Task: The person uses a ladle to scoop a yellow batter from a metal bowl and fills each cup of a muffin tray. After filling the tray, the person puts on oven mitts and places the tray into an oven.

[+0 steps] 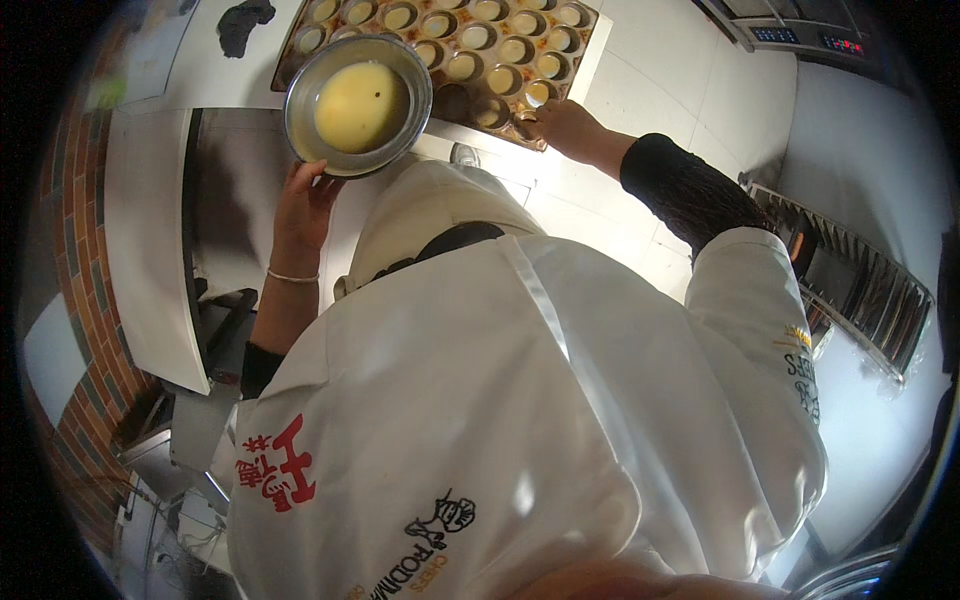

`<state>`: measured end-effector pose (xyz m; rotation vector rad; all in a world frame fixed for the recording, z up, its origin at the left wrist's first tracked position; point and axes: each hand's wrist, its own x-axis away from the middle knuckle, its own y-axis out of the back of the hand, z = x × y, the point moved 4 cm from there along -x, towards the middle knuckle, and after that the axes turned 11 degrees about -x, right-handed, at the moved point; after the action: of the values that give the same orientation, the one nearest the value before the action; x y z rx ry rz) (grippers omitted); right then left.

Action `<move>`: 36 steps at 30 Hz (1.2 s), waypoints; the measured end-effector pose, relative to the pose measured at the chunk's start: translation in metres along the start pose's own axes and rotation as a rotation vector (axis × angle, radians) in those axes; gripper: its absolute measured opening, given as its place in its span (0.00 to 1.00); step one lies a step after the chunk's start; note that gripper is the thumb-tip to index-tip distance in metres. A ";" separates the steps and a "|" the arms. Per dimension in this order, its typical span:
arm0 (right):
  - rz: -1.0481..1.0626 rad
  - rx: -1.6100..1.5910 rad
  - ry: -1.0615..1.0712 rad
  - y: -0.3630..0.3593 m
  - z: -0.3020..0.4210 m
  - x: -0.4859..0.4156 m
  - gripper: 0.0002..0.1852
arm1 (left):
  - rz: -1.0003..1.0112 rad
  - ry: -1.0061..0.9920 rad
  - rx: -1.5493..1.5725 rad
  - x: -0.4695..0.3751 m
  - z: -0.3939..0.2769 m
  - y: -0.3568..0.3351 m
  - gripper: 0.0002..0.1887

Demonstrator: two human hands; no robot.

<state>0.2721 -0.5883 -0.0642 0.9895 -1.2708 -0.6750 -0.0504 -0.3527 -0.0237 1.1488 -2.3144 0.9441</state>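
My left hand (304, 199) grips the near rim of a round stainless-steel bowl (301, 116), thumb over the edge. Pale yellow liquid (352, 105) pools inside, with a small dark speck on it. To the bowl's right lies a brown-stained baking pan (478, 88) with rows of round cups. Many of these cups show a pale yellowish content; one near the bowl looks dark. My right hand (571, 131) is at the pan's near right corner, its fingertips over a cup there. Whether those fingers pinch something small is hidden.
A crumpled black cloth-like item (241, 28) lies on the white worktop (202, 75). An appliance with a lit control panel (810, 41) stands at the far right. Nearer on the right is a metal rack (862, 281) with many slats or trays. Tiled floor (637, 90) runs beside the worktop.
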 end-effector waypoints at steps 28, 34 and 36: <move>0.171 -1.581 -0.985 -0.137 -0.002 0.015 0.10 | 0.015 -0.059 -0.046 -0.006 -0.011 0.026 0.14; 0.249 -0.757 -0.906 -0.025 0.000 0.039 0.14 | 0.034 -0.091 -0.060 0.006 -0.008 0.023 0.15; 0.193 -0.603 -0.829 -0.007 -0.007 0.044 0.15 | 0.039 -0.074 -0.058 0.002 -0.005 0.024 0.14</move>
<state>0.2890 -0.6276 -0.0508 0.0558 -1.6836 -1.2890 -0.0710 -0.3396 -0.0287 1.1373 -2.4145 0.8563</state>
